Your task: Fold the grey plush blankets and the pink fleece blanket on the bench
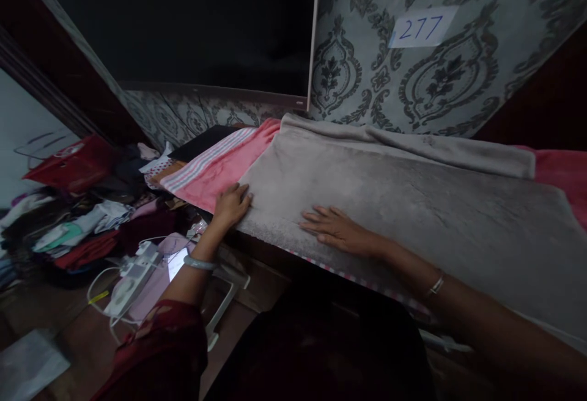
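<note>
A big grey towel (413, 205) lies spread out flat on the desk (257, 266). It covers most of the desk top, from the middle out to 3 o'clock. Its far edge is folded over in a long roll near the wall.

The left hand (232, 204) sits at the left corner of the grey towel, at about 9 o'clock from the middle. Its fingers curl over the corner edge and pinch it lightly. A pale bangle (198, 263) is on that wrist, and a dark red sleeve (160, 352) covers the arm lower down.

The right hand (337, 230) lies open and flat on the grey towel, just right of the left hand. Its fingers are stretched out and point to 9 o'clock. It holds nothing. It only presses on the cloth. A thin bracelet (435, 285) is on that wrist.

Under the grey towel is a pink towel (220, 172) with white stripes. It peeks out at 10 o'clock and again at the far right.

On the wall at 1 o'clock is a white paper (422, 27) with the number 277. A dark screen (192, 22) hangs at 12 o'clock.

Down at 8 o'clock a pile of clothes (77, 230) lies in a heap. Near it is a white power strip (132, 272) with cords.
</note>
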The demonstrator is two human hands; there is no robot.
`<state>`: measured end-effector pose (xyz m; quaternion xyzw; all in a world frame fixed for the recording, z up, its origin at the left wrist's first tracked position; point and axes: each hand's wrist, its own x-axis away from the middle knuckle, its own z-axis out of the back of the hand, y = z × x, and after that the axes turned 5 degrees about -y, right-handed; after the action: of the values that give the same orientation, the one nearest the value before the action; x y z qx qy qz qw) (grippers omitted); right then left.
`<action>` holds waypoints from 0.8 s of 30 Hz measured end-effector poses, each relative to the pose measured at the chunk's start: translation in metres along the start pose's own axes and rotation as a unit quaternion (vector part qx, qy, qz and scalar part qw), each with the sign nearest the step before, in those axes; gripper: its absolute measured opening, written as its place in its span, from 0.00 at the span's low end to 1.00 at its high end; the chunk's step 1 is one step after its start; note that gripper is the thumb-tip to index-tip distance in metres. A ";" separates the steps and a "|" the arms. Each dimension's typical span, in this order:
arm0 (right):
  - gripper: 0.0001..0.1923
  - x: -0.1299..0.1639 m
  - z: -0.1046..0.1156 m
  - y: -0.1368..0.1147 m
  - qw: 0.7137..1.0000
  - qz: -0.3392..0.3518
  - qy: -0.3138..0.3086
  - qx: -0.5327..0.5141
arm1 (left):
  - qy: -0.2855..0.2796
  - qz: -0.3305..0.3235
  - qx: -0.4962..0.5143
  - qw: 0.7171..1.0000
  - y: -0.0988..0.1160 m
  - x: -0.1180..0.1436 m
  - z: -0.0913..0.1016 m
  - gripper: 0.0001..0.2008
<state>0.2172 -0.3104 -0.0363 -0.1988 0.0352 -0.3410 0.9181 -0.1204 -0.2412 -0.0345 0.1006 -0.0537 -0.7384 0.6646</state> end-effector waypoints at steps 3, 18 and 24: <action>0.31 -0.021 0.022 0.020 0.998 -0.030 0.054 -0.015 | 0.051 0.006 0.028 0.998 -0.006 -0.007 0.001 0.24; 0.30 -0.105 -0.011 -0.014 0.994 0.034 0.009 0.103 | 0.059 0.101 0.282 0.952 -0.042 -0.023 -0.005 0.18; 0.29 -0.133 0.014 -0.007 0.998 0.067 -0.004 0.018 | 0.020 0.084 0.312 0.946 -0.048 -0.026 -0.002 0.17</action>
<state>0.1142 -0.2256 -0.0299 -0.1812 0.0383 -0.2784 0.9424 -0.1639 -0.2099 -0.0448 0.3131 -0.2760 -0.6239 0.6607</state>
